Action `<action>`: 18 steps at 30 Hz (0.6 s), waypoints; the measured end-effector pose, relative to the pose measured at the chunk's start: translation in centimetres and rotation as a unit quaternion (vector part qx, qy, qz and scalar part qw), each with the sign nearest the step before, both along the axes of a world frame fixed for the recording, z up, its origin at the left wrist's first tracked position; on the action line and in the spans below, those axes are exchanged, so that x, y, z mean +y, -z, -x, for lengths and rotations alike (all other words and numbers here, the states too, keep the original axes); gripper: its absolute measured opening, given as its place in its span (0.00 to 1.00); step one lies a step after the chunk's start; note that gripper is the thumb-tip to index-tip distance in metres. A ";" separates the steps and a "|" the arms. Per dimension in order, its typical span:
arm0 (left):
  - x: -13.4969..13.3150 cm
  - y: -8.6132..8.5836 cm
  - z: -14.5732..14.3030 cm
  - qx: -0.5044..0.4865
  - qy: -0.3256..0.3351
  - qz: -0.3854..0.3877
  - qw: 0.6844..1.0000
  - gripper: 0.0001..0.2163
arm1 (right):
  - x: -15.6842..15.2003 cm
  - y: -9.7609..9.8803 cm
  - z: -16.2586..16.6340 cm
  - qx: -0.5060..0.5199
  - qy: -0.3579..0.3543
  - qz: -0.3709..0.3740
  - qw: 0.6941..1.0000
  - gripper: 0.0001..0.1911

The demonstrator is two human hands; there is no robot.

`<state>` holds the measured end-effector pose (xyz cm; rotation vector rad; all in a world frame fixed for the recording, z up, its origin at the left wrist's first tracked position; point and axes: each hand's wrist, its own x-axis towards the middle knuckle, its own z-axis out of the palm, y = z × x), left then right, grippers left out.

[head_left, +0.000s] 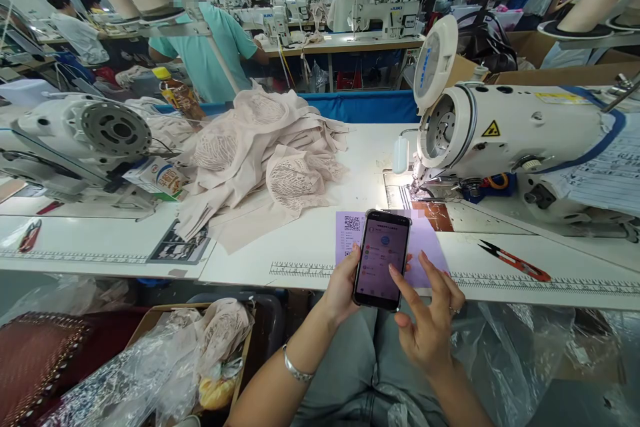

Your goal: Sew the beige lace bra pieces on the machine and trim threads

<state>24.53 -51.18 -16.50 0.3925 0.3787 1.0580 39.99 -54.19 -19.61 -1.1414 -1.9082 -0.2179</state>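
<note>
Your left grip (342,289) holds the phone (383,247), just left of your right grip (434,312). That right grip is spread wide, one fingertip (394,273) over the phone; I can't tell if they touch. Past both grips, purple paper (428,229) lies on the bench (363,173). Red snips (523,265) lie right of your right grip.

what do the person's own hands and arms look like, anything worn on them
A silver bangle circles the wrist of the left hand; the right hand wears a thin ring. No gloves or sleeves show.
</note>
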 end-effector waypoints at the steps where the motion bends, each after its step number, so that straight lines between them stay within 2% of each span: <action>1: 0.0 0.0 0.0 0.000 -0.003 0.002 1.000 0.29 | 0.0 0.0 0.0 0.002 -0.004 0.000 1.000 0.30; 5: 0.0 0.4 0.1 0.019 -0.042 0.029 0.999 0.26 | 0.1 -0.1 0.4 0.015 -0.027 0.019 0.999 0.34; 8: 0.0 0.5 0.1 0.026 -0.061 0.043 0.997 0.25 | 0.4 -0.4 0.8 0.033 0.002 0.030 0.999 0.39; 11: 0.0 0.4 0.0 0.024 -0.052 0.032 0.998 0.25 | 0.7 -0.6 1.0 0.050 0.024 0.032 0.998 0.36; 18: 0.0 0.2 -0.2 0.010 -0.032 0.028 0.999 0.25 | 0.0 -0.4 1.3 0.009 -0.020 0.018 1.000 0.27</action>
